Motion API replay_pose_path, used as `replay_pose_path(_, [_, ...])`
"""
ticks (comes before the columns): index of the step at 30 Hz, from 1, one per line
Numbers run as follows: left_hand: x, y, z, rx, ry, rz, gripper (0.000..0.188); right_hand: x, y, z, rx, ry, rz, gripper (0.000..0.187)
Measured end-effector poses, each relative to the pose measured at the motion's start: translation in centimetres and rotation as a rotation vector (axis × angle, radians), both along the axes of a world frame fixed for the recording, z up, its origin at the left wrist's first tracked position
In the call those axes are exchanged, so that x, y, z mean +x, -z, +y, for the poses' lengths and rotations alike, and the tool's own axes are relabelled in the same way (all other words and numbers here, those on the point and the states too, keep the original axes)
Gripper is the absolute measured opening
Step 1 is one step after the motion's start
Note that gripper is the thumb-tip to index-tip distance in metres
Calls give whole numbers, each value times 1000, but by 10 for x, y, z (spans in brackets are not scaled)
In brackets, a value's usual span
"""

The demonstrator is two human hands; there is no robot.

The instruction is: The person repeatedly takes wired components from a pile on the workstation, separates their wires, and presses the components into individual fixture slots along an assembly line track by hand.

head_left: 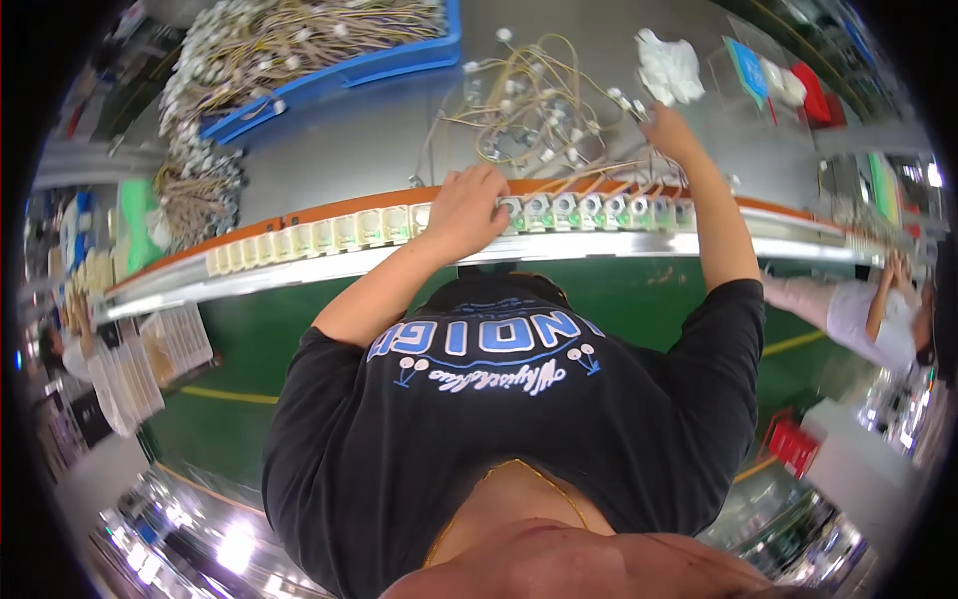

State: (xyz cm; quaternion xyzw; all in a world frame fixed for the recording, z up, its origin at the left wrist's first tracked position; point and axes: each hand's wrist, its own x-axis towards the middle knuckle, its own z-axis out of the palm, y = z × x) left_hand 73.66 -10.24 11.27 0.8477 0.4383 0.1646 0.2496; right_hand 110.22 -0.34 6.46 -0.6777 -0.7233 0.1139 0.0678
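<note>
The row of white housings point(346, 229) serves as the landmark; it runs along the near edge of the metal table point(329, 150), in front of the person. The left hand point(467, 212) lies over the middle of the row. Its fingers are bent and close together; whether they grip a housing cannot be told. The right hand point(673, 136) is positioned beyond the right part of the row, with its fingertips at the white connectors point(617, 94). The fingers are drawn in, but blur prevents telling whether they pinch a connector. Thin wires point(596, 180) extend from the right part of the row toward the tangled cable harness point(549, 120), which lies beyond the row, between the hands. A blue bin point(389, 66) filled with cables point(309, 40) stands beyond the row's left part. A crumpled white bag point(669, 68) lies beyond its right part, past the right hand.
</note>
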Motion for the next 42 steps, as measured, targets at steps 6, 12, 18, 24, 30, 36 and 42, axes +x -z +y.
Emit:
replay_pose_path(6, [-6, 3, 0, -3, 25, -42, 20, -88, 41, 67, -109, 141, 724, 37])
replay_pose_path(12, [-10, -4, 2, -219, -102, -373, 37, -158, -39, 90, -613, -19, 1554, 21])
replay_pose_path(18, [12, -45, 57, -3, -354, -772, 57, -234, -127, 41, -15, -329, 1170, 27])
replay_pose_path(24, [10, -69, 93, 485, -451, -1023, 56, -221, -171, 10, -55, -409, 1260, 35])
replay_pose_path(30, [-14, -62, 143, -182, 167, -144, 28, -200, -179, 10, -191, -465, 1097, 34])
replay_pose_path(36, [-47, -39, 194, 260, -263, -323, 19, -178, -160, 6, -48, -290, 877, 32])
replay_pose_path(42, [-52, -35, 198, 189, -157, -396, 21, -167, -162, -17, 44, -283, 843, 29])
